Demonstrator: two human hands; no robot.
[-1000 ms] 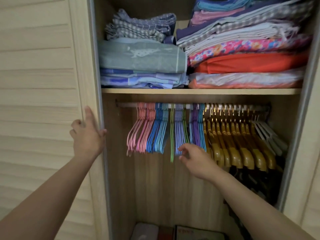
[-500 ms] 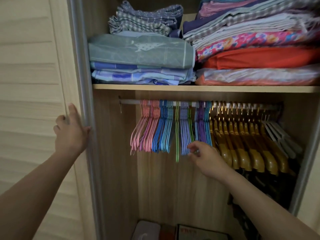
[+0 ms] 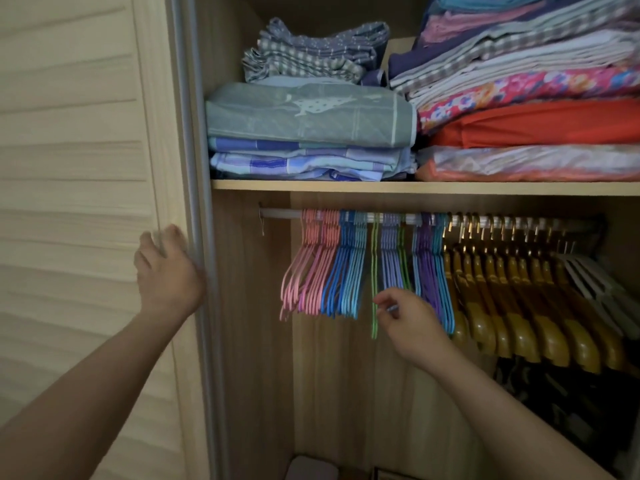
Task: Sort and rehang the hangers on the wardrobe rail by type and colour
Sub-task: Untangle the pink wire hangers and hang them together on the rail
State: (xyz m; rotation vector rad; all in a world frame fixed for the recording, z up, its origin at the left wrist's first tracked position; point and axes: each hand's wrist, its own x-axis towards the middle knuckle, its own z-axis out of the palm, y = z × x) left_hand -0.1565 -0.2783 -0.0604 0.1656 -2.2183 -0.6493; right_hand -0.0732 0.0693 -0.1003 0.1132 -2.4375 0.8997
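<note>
Hangers hang along the wardrobe rail (image 3: 280, 213), under the shelf (image 3: 415, 186) of folded linen. Order from the rail's free end: pink hangers (image 3: 311, 268), blue hangers (image 3: 346, 265), 1 green hanger (image 3: 374, 271) hanging alone, lilac hangers (image 3: 389, 258) with a second green one tucked against them, purple hangers (image 3: 425, 268) with light blue beside, then wooden hangers (image 3: 512, 306), then white hangers (image 3: 595, 282) at the far end. Types are already grouped; colours in the thin plastic set are still mixed in the middle.

Right hand (image 3: 410, 320) is at the lower ends of the lilac group, between the lone green hanger and the purple set. Thumb and forefinger are drawn together, pinching the bottom bar of what looks like a lilac hanger; other fingers loosely curled. Motion blur makes the exact hanger uncertain.

Left hand (image 3: 166, 271) rests on the louvred sliding door (image 3: 69, 202) at its edge, fingers curled against the panel beside the grey frame strip, gripping nothing that I can see.

Step in hand, as I judge it: sorting the middle colours, with the door held aside.

Next move likely calls for lifting the pinched hanger's hook clear of the rail without dragging its neighbours, then bringing the 2 greens together and closing the gap. The thin hooks sit tightly packed and could snag.
</note>
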